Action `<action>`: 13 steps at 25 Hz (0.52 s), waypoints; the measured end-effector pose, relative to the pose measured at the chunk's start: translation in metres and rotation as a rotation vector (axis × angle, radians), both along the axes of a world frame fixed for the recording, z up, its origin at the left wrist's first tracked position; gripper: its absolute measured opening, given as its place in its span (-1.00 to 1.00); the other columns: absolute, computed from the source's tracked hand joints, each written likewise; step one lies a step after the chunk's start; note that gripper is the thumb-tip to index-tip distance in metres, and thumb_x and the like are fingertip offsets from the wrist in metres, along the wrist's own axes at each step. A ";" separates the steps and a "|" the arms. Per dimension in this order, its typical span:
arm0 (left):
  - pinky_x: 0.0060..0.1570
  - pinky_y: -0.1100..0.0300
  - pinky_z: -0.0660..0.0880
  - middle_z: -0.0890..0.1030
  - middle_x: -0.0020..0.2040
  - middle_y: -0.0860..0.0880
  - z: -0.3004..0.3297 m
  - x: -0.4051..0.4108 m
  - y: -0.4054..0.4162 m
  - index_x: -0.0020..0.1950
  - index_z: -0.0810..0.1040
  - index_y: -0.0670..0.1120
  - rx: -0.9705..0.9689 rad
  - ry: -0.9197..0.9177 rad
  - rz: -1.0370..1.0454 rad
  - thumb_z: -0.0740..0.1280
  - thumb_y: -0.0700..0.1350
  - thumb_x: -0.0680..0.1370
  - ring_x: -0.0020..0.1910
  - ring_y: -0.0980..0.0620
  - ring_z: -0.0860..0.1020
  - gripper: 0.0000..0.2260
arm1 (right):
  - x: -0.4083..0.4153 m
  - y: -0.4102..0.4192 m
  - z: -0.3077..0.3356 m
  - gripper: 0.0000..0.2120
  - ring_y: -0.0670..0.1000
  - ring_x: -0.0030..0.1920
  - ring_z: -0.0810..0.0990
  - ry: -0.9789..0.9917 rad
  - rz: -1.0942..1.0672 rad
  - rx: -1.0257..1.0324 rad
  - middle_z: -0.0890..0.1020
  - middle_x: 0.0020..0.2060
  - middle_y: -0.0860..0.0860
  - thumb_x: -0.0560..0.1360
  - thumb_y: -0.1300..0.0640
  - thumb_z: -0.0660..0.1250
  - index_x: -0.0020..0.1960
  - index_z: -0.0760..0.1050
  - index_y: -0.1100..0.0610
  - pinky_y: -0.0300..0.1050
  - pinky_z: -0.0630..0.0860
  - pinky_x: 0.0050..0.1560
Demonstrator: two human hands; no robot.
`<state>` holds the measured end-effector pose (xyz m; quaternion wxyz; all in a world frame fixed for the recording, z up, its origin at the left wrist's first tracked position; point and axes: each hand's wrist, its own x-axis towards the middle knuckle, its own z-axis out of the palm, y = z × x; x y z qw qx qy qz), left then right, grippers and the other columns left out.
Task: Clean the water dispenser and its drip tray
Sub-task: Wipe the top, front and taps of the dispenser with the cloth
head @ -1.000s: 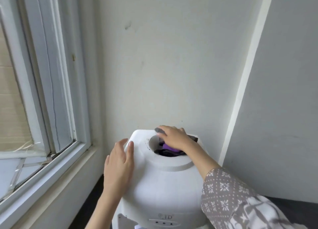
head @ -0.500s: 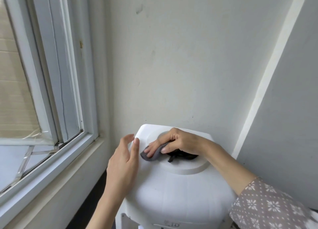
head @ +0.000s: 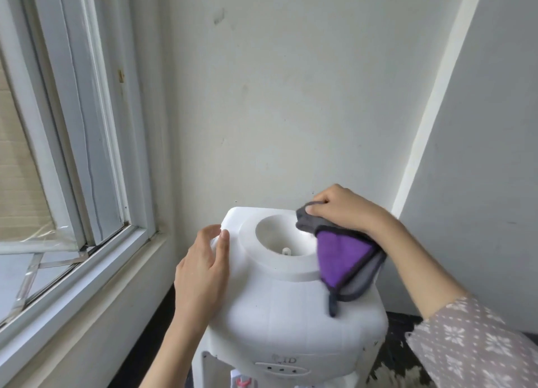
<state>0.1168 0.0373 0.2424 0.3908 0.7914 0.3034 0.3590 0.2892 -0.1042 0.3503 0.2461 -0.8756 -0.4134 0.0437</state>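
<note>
Wiping, head view: right hand [head: 346,210] grips the cloth [head: 343,259] at the back right rim of the dispenser [head: 291,315], fingers curled on its grey edge.
Cloth: drapes forward down the right shoulder (purple face up).
Left hand [head: 203,265]: flat on the left shoulder, fingers straight, close together.
Next reach: the well [head: 279,237] lies just left of the right hand; drip tray unseen.

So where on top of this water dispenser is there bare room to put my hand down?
Bare: the round well between both hands, and the front shoulder of the water dispenser below its ring. Crowded: the left hand rests on the left corner; the right hand holds the cloth, which drapes over the right.
</note>
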 end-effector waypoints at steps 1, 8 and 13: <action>0.06 0.13 0.23 0.51 0.23 0.08 0.000 0.000 0.001 0.29 0.37 0.07 0.001 -0.005 0.000 0.00 0.22 0.61 0.24 -0.05 0.44 -0.62 | -0.003 0.013 -0.006 -0.72 0.06 -0.27 0.44 -0.031 -0.102 -0.020 0.48 -0.36 0.05 0.50 0.09 0.27 -0.35 0.40 0.17 -0.12 0.30 -0.29; 0.04 0.12 0.25 0.53 0.19 0.08 -0.002 -0.001 0.000 0.25 0.40 0.06 0.023 -0.026 -0.001 -0.04 0.29 0.54 0.21 -0.04 0.46 -0.53 | -0.052 0.077 -0.033 -0.66 0.19 0.04 0.51 -0.052 -0.099 -0.091 0.52 0.07 0.19 0.56 -0.04 0.19 -0.21 0.35 0.21 -0.12 0.33 -0.14; 0.06 0.10 0.27 0.52 0.17 0.09 -0.004 -0.001 0.003 0.24 0.41 0.06 0.017 -0.054 -0.019 -0.02 0.29 0.54 0.20 -0.03 0.46 -0.54 | -0.076 0.030 -0.034 -0.50 0.03 -0.12 0.45 -0.249 0.120 -0.269 0.49 -0.15 -0.03 0.38 -0.32 0.33 -0.05 0.44 0.13 -0.10 0.35 -0.21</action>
